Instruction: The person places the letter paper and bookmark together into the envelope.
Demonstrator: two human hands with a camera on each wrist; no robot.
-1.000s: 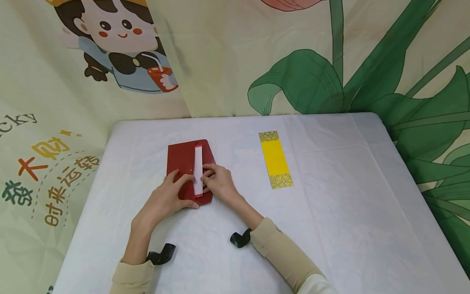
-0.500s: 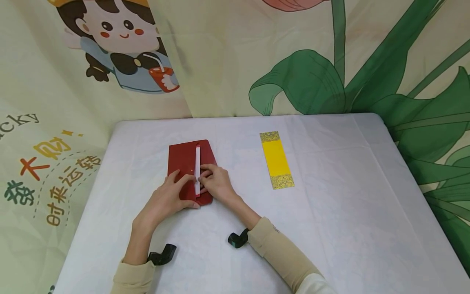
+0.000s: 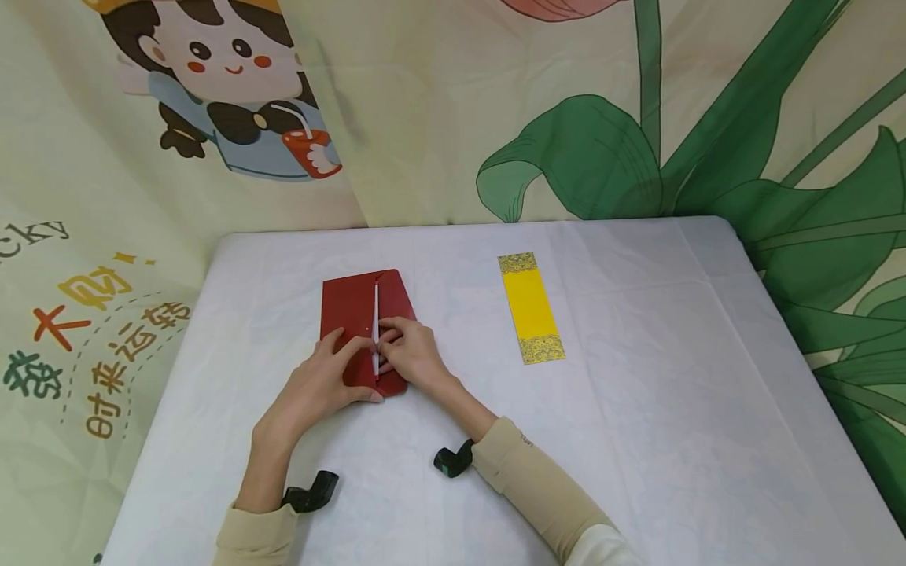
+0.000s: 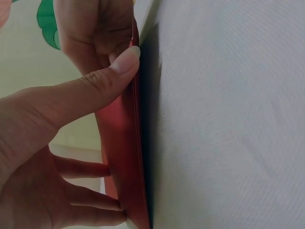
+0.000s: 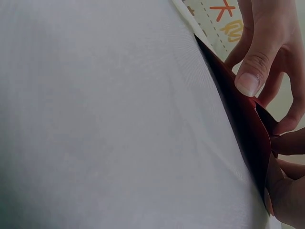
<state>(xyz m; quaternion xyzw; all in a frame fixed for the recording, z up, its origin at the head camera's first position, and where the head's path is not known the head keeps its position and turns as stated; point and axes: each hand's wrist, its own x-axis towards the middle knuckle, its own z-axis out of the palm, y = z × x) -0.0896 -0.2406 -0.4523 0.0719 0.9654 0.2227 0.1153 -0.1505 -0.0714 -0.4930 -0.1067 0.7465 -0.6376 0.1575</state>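
Observation:
A red paper envelope [image 3: 347,303] lies on the white-covered table, its flap spread toward the right. From its mouth a thin edge of a white slip [image 3: 377,299] shows. My left hand [image 3: 311,389] holds the envelope down, with the thumb at the near edge and the fingers over its face; the index finger touches the mouth. With curled fingers, my right hand [image 3: 418,358] pinches the slip at the mouth, above the flap. In the left wrist view, the left thumb [image 4: 126,59] lies over the envelope's edge. The right fingertips are partly hidden in the right wrist view.
To the right lies a yellow strip [image 3: 532,306] with patterned ends, apart from both hands. Black wrist mounts [image 3: 311,493] stick out near the sleeves. A printed cloth [image 3: 425,118] hangs behind the table's far edge.
The white slip has gone further left into the envelope; its visible part has narrowed to a thin line. My right hand has shifted left with it. The left hand stays in place.

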